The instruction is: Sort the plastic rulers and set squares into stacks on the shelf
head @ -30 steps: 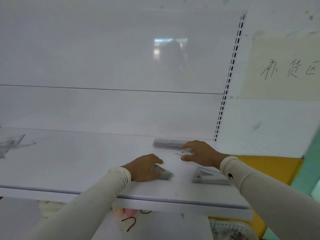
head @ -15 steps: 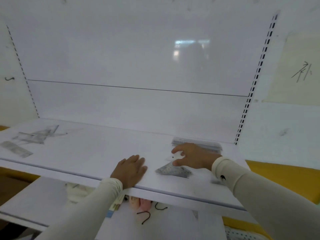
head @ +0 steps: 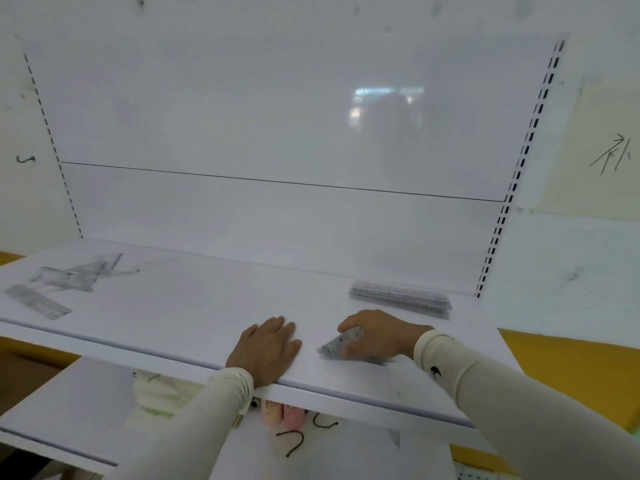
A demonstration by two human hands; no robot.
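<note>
On the white shelf (head: 194,317), my right hand (head: 379,332) curls over a small clear set square (head: 334,346) and grips it between fingers and thumb near the front edge. My left hand (head: 266,348) lies flat on the shelf just left of it, holding nothing. A stack of clear rulers (head: 400,297) sits behind my right hand by the back wall. At the far left lie a pile of clear set squares (head: 78,273) and a single ruler (head: 36,301).
A slotted upright (head: 509,202) bounds the shelf on the right, another (head: 52,143) on the left. A lower shelf (head: 69,403) below holds pink items (head: 280,412), black hooks (head: 294,441) and a pale bundle (head: 159,393). A yellow surface (head: 568,372) lies to the right.
My left hand let go of the small set square and now lies flat beside it. My right hand moved onto that set square and holds it. The camera panned left.
</note>
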